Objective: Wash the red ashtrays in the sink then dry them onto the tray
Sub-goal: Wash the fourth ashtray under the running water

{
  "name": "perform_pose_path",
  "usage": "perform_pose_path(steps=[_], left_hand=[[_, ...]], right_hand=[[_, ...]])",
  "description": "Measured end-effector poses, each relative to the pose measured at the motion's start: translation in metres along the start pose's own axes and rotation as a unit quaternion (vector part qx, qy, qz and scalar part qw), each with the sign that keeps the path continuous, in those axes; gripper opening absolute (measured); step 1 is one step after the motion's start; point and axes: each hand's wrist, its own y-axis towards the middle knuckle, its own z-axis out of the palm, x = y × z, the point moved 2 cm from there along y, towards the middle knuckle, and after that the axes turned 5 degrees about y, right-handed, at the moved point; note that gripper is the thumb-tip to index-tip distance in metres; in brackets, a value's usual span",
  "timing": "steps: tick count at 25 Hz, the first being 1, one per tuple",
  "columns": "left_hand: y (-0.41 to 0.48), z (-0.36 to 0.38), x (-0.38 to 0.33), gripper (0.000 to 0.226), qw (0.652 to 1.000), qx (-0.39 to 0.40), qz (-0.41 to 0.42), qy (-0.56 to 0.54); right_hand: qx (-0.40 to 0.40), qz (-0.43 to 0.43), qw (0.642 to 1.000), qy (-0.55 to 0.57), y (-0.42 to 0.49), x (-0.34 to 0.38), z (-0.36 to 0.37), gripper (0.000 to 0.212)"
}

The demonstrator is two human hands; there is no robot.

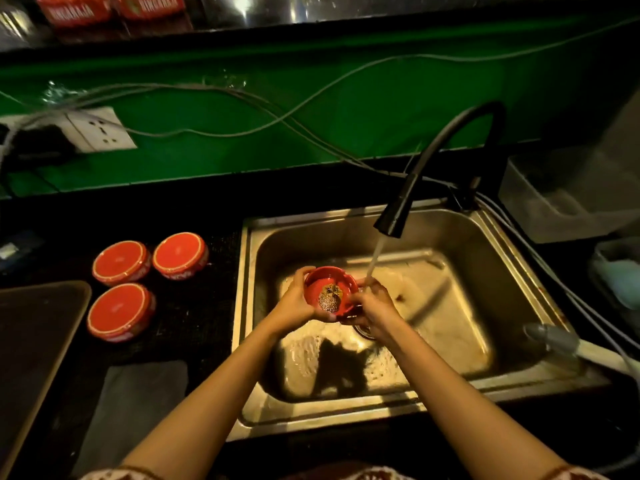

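Dim black countertop under a glossy green wall frames a stainless sink [485, 237] at centre right of the frame. Over its basin, the left hand [299, 299] cups the red ashtray [329, 289] from the left, fingers curled over the far rim and thumb under the near edge. The right hand [375, 304] closes on the right rim with bent fingers. Whether its fingertips also work the scourer [330, 299], a wiry metallic wad lying in the bowl, cannot be told. The ashtray is a round, shallow, glazed-looking dish, wet and shiny. A thin stream of water [375, 258] falls from the matte black, arched tap [450, 147] onto the right hand, just beside the dish. The steel basin floor is stained and covered in a film of water. Left of the sink, three more ashtrays [121, 262] sit upside down on the counter, their flat red bases ringed in white. Whether they are washed cannot be told. The dark, rounded-corner tray [34, 341] at lower left carries none of the ashtrays in view, and a soft grey cloth [138, 410] lies just beside it. The task looks to be at the scrubbing stage for this one dish, with rinsing, drying and all placing onto the tray left to do.
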Motion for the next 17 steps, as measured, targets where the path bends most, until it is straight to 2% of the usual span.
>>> perform_pose_path(steps=[3,5,9,12,17], left_hand=[[0.006,0.014,-0.006,0.058,0.989,0.021,-0.077,-0.127],[0.012,0.022,-0.004,0.045,0.978,0.015,-0.133,-0.159],[0.021,0.035,0.001,0.034,0.960,0.021,-0.205,-0.192],[0.025,0.047,0.003,0.022,0.946,0.007,-0.256,-0.197],[0.033,0.075,-0.001,0.027,0.925,0.000,-0.280,-0.258]], right_hand=[[-0.017,0.021,1.000,-0.007,0.007,-0.001,-0.022,0.025],[-0.012,0.033,0.999,-0.019,0.014,-0.004,-0.031,0.023],[0.005,0.057,0.997,-0.047,0.025,-0.008,-0.049,0.019],[0.005,0.051,0.998,-0.040,0.027,-0.004,-0.058,0.024],[-0.005,-0.030,0.995,-0.098,0.032,0.014,-0.074,0.039]])
